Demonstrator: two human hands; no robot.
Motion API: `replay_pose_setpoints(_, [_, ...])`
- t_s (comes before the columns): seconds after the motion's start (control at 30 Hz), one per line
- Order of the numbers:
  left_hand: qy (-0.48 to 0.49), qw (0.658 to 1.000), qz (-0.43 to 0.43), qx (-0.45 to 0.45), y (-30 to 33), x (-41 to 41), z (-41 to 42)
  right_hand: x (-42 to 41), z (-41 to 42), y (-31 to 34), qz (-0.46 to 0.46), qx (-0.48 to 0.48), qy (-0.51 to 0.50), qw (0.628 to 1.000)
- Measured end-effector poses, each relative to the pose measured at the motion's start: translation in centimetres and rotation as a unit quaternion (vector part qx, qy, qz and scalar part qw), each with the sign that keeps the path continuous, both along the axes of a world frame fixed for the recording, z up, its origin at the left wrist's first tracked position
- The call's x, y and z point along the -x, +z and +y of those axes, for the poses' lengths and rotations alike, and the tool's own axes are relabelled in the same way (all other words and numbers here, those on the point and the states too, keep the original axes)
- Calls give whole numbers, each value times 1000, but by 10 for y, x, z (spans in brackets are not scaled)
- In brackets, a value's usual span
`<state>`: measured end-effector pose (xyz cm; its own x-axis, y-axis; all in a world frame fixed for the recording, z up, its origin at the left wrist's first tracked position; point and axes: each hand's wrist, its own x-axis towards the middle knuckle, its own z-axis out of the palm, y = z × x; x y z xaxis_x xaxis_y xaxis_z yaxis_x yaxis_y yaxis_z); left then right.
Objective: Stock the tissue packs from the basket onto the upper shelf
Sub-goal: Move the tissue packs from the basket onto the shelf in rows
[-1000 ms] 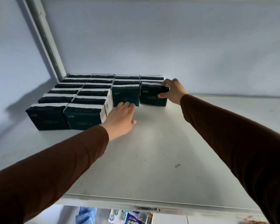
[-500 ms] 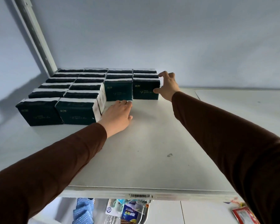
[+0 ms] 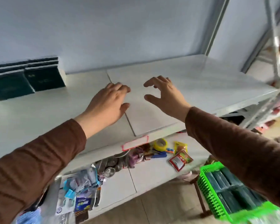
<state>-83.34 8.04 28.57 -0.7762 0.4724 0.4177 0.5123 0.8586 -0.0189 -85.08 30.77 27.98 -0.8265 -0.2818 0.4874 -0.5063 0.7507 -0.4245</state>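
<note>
Dark green tissue packs [image 3: 44,76] with white tops stand in rows at the back left of the white upper shelf [image 3: 192,81]. My left hand [image 3: 107,102] hovers over the middle of the shelf, fingers relaxed, holding nothing. My right hand [image 3: 165,96] is beside it, fingers spread and loosely curved, also holding nothing. Both are well away from the stocked packs. At the lower right a bright green basket [image 3: 210,196] holds more dark green tissue packs [image 3: 228,188], partly hidden by my right sleeve.
The lower shelf [image 3: 152,173] carries loose goods: a yellow tape roll [image 3: 160,143], red snack packets [image 3: 179,160], blue and silver packages [image 3: 81,191]. A grey shelf post [image 3: 217,28] rises at the right. A red-edged label [image 3: 135,143] hangs on the upper shelf's front edge.
Both hands let go of the packs and drew back to the right over the bare shelf. The view swung right and down, bringing the basket and lower shelf into sight.
</note>
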Motion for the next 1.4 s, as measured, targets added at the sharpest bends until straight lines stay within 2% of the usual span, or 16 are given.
replay_pose_setpoints(0.1, [-63, 998, 1, -10, -3, -24, 95, -49, 96, -7, 25, -2, -36, 999])
replay_pose_setpoints(0.3, [-150, 986, -61, -41, -57, -85, 279, -141, 276, -53, -20, -45, -118, 992])
replay_pose_setpoints(0.4, [-181, 974, -132, -21, -107, -104, 363, -173, 357, -97, -83, -64, -160, 982])
replay_pose_setpoints(0.57, [-190, 950, -246, 17, -198, -107, 461, -203, 448, -185, -200, -37, -218, 954])
replay_pose_setpoints(0.73, [-179, 920, -339, 80, -301, -83, 530, -204, 506, -292, -344, 21, -280, 896])
replay_pose_setpoints(0.93, [-100, 880, -434, 163, -423, -51, 588, -178, 541, -427, -501, 169, -356, 771])
replay_pose_setpoints(1.07, [-47, 863, -451, 224, -495, -41, 615, -165, 547, -508, -561, 284, -404, 664])
replay_pose_setpoints(1.2, [-3, 861, -434, 264, -561, -40, 633, -148, 551, -577, -595, 392, -446, 542])
replay_pose_setpoints(1.33, [40, 861, -415, 290, -610, -36, 638, -127, 555, -624, -587, 525, -457, 412])
replay_pose_setpoints(1.4, [50, 863, -395, 310, -629, -37, 638, -118, 559, -640, -581, 563, -459, 367])
